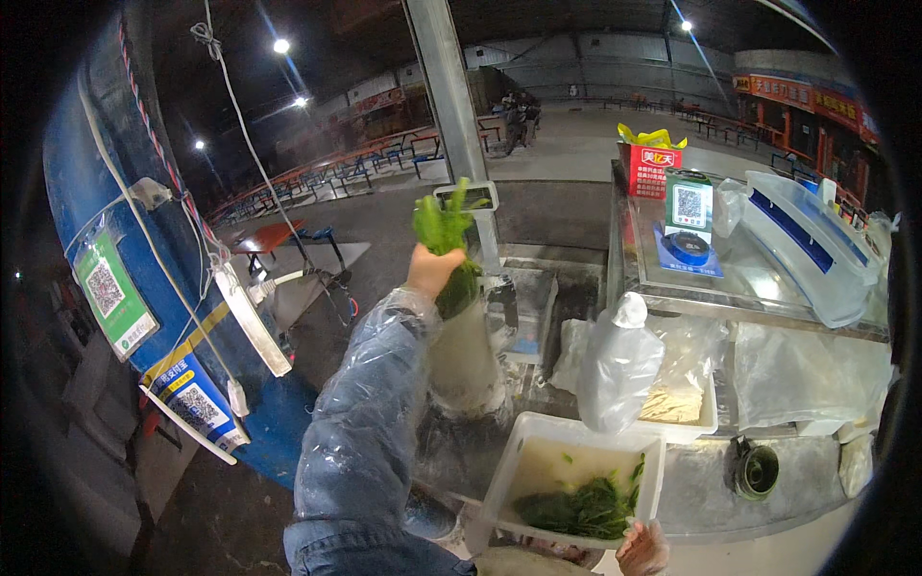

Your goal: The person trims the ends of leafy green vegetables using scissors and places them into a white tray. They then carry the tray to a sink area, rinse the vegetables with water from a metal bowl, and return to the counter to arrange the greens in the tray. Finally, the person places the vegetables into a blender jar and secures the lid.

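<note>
My left hand [434,270] is raised in front of me and gripping a bunch of leafy greens [443,219]. Pale stalks stick up above the fist, and darker leaves hang below it over a tall whitish container [464,353]. Clear plastic covers the blue sleeve of that arm. Low in the view, my right hand [643,551] holds the near right corner of a white plastic tub [497,471]. Inside the tub, more wet dark greens [587,507] lie in cloudy water. The lower part of my right hand is cut off by the picture's edge.
A plastic-wrapped bottle [621,367] stands behind the tub, beside a tray of pale strips [673,405]. A metal counter [763,288] carries a lidded plastic bin [814,248] and a red box [652,171]. Cords and a power strip [248,320] hang at left.
</note>
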Action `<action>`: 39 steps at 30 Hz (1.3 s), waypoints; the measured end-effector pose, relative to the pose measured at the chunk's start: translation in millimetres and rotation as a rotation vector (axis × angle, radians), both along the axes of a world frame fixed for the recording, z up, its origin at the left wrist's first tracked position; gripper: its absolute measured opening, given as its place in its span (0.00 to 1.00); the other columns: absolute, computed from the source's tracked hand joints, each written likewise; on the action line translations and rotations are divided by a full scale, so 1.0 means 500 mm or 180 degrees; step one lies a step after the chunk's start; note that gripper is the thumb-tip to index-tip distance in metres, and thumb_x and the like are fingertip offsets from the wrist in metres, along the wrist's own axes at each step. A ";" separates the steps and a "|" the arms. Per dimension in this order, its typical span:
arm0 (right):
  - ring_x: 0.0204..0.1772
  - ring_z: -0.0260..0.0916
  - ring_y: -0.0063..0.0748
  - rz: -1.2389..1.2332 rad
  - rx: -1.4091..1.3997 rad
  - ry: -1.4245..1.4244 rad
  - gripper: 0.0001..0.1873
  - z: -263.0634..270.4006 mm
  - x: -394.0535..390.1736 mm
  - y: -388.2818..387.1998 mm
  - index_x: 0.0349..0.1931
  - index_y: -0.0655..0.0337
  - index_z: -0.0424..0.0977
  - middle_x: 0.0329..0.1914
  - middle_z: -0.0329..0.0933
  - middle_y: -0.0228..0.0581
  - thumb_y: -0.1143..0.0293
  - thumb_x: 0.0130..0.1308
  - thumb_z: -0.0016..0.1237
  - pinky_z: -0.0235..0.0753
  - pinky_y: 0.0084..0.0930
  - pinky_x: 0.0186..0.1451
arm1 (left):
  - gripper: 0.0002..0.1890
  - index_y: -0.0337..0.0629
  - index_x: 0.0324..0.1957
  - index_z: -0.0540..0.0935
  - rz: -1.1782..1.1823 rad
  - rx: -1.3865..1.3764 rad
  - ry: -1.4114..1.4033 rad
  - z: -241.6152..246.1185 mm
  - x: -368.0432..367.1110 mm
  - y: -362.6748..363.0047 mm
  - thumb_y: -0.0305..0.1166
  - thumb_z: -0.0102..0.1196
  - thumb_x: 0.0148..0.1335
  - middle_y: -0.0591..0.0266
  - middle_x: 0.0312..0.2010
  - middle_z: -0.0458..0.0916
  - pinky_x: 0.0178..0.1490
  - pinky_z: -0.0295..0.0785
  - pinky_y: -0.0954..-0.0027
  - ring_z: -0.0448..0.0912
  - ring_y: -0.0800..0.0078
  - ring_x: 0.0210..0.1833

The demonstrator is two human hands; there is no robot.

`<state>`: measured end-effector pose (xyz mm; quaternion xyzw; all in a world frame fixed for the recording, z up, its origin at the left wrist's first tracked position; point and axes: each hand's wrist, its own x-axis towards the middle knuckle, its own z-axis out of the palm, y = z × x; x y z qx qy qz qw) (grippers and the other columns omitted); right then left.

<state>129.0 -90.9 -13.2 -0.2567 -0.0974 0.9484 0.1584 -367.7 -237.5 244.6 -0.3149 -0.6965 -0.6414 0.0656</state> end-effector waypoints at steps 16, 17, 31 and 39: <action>0.21 0.69 0.23 0.0293 -0.1177 0.0008 0.11 -0.059 -0.032 0.018 0.37 0.55 0.74 0.20 0.73 0.25 0.61 0.59 0.46 0.72 0.24 0.25 | 0.30 0.38 0.49 0.65 0.0605 -0.0689 0.0773 0.000 -0.003 -0.076 0.37 0.61 0.45 0.48 0.38 0.75 0.44 0.68 0.66 0.74 0.61 0.41; 0.24 0.70 0.24 0.0791 -0.2111 0.0685 0.11 -0.069 -0.032 0.022 0.37 0.56 0.74 0.23 0.74 0.25 0.61 0.59 0.45 0.73 0.25 0.30 | 0.26 0.37 0.48 0.68 0.0849 -0.1297 0.0785 -0.002 -0.002 -0.075 0.36 0.59 0.47 0.46 0.37 0.76 0.43 0.68 0.64 0.75 0.58 0.40; 0.21 0.66 0.28 0.0293 0.0103 -0.0882 0.14 -0.087 -0.058 0.032 0.29 0.56 0.70 0.19 0.69 0.33 0.55 0.58 0.43 0.68 0.25 0.23 | 0.48 0.44 0.60 0.57 0.0615 -0.2387 0.1169 0.065 0.033 -0.048 0.47 0.64 0.36 0.34 0.52 0.62 0.53 0.65 0.63 0.63 0.52 0.57; 0.25 0.67 0.28 0.0408 -0.0032 -0.0577 0.11 -0.090 -0.063 0.050 0.31 0.57 0.70 0.23 0.70 0.32 0.59 0.58 0.45 0.69 0.25 0.28 | 0.18 0.40 0.40 0.74 0.1470 -0.3165 0.0847 0.039 -0.032 -0.026 0.41 0.52 0.49 0.47 0.38 0.76 0.46 0.67 0.56 0.73 0.53 0.45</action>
